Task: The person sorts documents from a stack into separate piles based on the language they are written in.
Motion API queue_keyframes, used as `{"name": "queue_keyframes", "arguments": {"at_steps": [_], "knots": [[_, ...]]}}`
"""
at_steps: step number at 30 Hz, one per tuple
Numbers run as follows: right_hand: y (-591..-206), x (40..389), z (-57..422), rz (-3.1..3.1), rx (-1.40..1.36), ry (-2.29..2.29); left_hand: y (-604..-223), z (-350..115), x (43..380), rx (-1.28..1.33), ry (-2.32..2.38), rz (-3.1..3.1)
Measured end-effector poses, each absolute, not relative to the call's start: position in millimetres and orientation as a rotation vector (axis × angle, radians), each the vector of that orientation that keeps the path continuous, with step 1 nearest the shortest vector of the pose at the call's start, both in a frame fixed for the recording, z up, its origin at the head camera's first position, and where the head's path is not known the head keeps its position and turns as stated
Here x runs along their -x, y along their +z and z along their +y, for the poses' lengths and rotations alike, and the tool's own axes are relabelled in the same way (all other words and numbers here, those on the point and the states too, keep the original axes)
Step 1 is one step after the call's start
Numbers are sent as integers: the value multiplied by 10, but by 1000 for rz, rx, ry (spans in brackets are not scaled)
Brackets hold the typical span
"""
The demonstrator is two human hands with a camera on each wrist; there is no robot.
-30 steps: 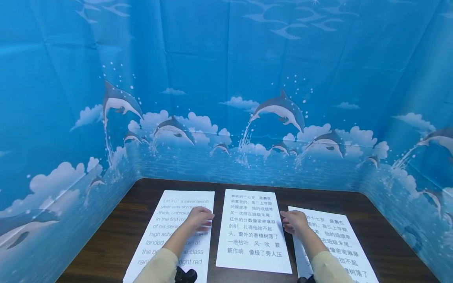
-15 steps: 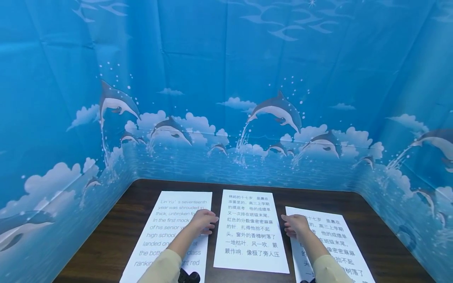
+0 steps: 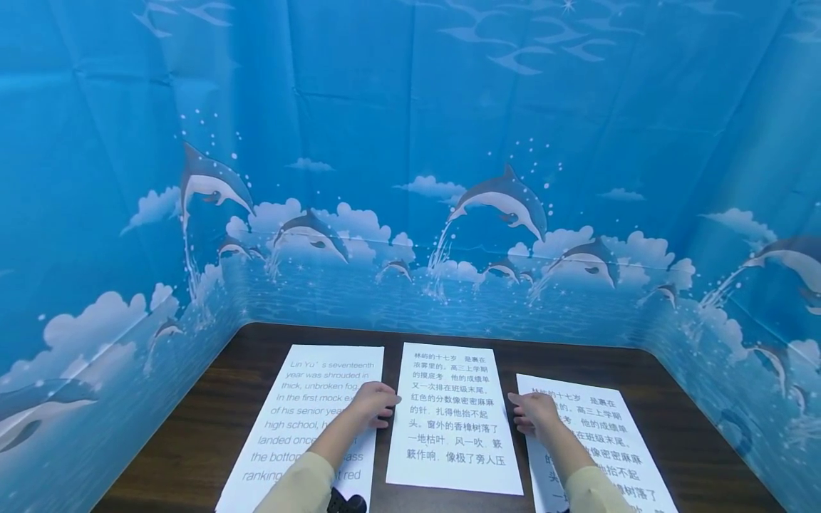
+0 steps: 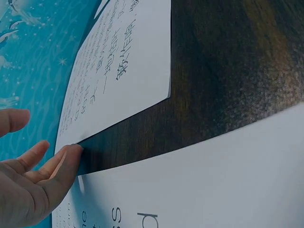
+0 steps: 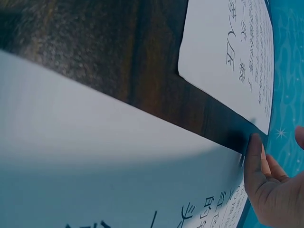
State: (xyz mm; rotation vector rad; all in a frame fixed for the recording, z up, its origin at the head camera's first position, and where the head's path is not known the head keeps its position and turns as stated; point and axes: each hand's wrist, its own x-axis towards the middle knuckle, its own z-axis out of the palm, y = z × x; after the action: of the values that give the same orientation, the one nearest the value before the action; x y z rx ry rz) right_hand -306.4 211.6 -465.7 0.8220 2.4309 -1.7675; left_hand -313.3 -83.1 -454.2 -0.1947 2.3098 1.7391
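Note:
Three printed white sheets lie side by side. My left hand [image 3: 373, 405] reaches over the right edge of the sheet with English text [image 3: 295, 427]. Its fingertips are right at the left edge of the middle sheet with Chinese characters [image 3: 449, 420]. Loosely bent fingers [image 4: 66, 164] show in the left wrist view, with nothing between them and the thumb. My right hand [image 3: 537, 413] hovers by the middle sheet's right edge, over the upper left of the right-hand Chinese sheet [image 3: 609, 449]. Its fingers [image 5: 254, 159] are likewise relaxed and hold nothing.
The sheets lie on a dark wood-grain table [image 3: 212, 399], with narrow strips of wood between them. A blue curtain printed with dolphins [image 3: 410, 178] surrounds the table's back and sides. Dark wrist devices [image 3: 346, 502] sit below the light yellow sleeves [image 3: 298, 484].
My left hand has slid right, from over the English sheet to the middle sheet's left edge. The right hand has barely moved, and the sheets lie as before.

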Motion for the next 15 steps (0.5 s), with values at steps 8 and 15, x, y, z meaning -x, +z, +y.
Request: {"name": "queue_keyframes", "arguments": {"at_steps": [8,15], "knots": [[-4686,3049,2093,2412,-765,-1797,-4568,-820,3129,217,1736,2307],[-5015,3268,2166,2448,-773,-1770,-4574,-819,3133,228,1747,2294]]}}
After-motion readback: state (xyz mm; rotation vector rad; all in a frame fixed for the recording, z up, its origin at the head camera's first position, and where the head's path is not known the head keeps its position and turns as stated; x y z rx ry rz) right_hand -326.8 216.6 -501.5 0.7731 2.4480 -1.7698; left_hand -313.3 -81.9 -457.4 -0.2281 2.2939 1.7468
